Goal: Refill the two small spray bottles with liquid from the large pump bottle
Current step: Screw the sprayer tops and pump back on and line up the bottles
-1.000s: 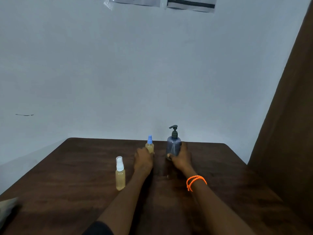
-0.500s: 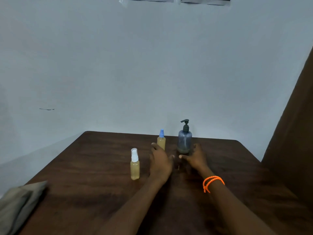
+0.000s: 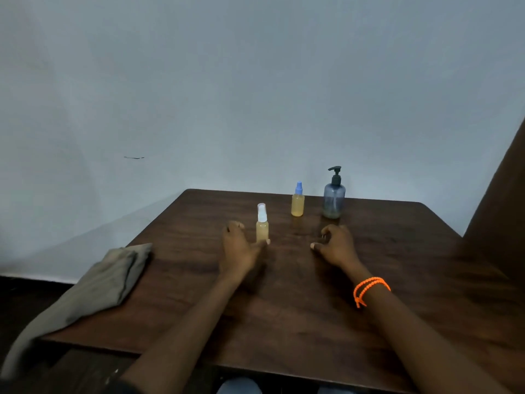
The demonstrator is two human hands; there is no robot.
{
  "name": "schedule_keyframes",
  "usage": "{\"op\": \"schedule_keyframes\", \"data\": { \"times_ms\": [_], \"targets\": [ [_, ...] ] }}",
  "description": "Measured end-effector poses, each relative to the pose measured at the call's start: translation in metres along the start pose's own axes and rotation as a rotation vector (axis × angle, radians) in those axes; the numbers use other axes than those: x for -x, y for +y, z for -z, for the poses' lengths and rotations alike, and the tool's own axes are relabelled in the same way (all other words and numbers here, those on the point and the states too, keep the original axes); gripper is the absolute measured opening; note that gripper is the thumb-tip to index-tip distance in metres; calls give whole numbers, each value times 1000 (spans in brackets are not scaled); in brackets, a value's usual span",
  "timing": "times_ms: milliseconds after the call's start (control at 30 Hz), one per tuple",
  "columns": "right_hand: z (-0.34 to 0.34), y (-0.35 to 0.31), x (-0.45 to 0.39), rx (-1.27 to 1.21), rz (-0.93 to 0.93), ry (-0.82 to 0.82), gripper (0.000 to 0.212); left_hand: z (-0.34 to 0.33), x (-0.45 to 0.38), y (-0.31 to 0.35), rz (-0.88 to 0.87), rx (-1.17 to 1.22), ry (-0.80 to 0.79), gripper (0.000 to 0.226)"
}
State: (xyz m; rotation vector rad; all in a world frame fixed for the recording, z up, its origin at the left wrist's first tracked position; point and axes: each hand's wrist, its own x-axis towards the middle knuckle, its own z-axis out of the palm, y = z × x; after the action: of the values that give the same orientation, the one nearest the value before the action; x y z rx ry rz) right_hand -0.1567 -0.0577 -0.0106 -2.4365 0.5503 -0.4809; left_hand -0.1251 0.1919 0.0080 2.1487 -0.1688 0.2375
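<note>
A small spray bottle with a white cap [image 3: 262, 224] stands upright on the brown table [image 3: 397, 251], filled with yellowish liquid. Farther back stands a second small spray bottle with a blue cap [image 3: 297, 203], also yellowish. To its right is the large grey pump bottle [image 3: 334, 197], nearly empty, with a dark pump head. My left hand [image 3: 240, 245] rests on the table just left of the white-capped bottle, thumb at its base, fingers apart. My right hand [image 3: 335, 245] lies on the table in front of the pump bottle, fingers curled loosely, holding nothing.
A folded grey-brown cloth [image 3: 108, 280] hangs over the table's left edge. A pale wall rises behind the table. A brown panel [image 3: 502, 209] stands along the right side. An orange bracelet [image 3: 369, 288] circles my right wrist.
Both hands have drawn back from the blue-capped bottle and the pump bottle toward me. My left hand now sits beside the white-capped bottle. The view has tilted down and left.
</note>
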Motion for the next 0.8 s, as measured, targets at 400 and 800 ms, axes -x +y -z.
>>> {"op": "schedule_keyframes", "data": {
  "times_ms": [400,800],
  "targets": [
    [12,-10,11,32,20,-32,34,-40,-61,-3,31,72,-127,37],
    [2,-13,-36,235,-78,-150,50,-86,-165,5,-26,-14,-226,29]
  ]
}}
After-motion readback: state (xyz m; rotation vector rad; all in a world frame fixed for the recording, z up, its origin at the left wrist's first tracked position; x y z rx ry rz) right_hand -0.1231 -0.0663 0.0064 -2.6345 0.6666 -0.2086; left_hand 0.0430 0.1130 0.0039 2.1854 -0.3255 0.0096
